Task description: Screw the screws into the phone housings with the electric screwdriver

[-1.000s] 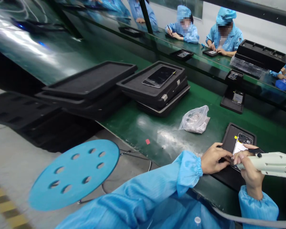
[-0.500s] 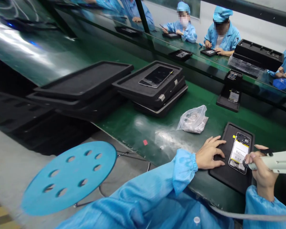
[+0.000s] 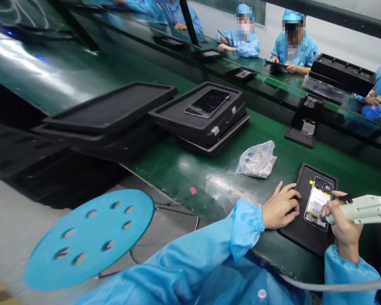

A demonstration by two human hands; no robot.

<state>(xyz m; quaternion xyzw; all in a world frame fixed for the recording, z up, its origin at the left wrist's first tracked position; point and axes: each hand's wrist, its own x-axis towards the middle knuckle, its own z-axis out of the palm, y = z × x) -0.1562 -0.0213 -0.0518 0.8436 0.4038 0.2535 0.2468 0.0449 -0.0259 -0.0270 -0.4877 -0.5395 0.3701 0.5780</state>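
An opened phone (image 3: 318, 203) with its white battery showing lies in a black tray (image 3: 290, 228) at the lower right. My right hand (image 3: 344, 226) is closed around a pale electric screwdriver (image 3: 365, 209), whose front end is over the phone's lower edge. The bit's tip is too small to make out. At the tray's left edge rests my left hand (image 3: 281, 206), fingers apart and slightly bent, holding nothing. A small yellow tab (image 3: 311, 182) sticks out by the phone's upper left corner.
A clear bag of small parts (image 3: 257, 161) lies beyond my left hand. Stacked black trays (image 3: 174, 114), one bearing a phone (image 3: 208, 103), stand further left. Another tray (image 3: 300, 134) holds a phone. A blue stool (image 3: 92, 237) is below the table. Co-workers sit across.
My right hand and the screwdriver have shifted slightly left over the phone, and more of the tool's body shows. My left fingers have drawn in a little. A co-worker opposite has tilted up a tray.
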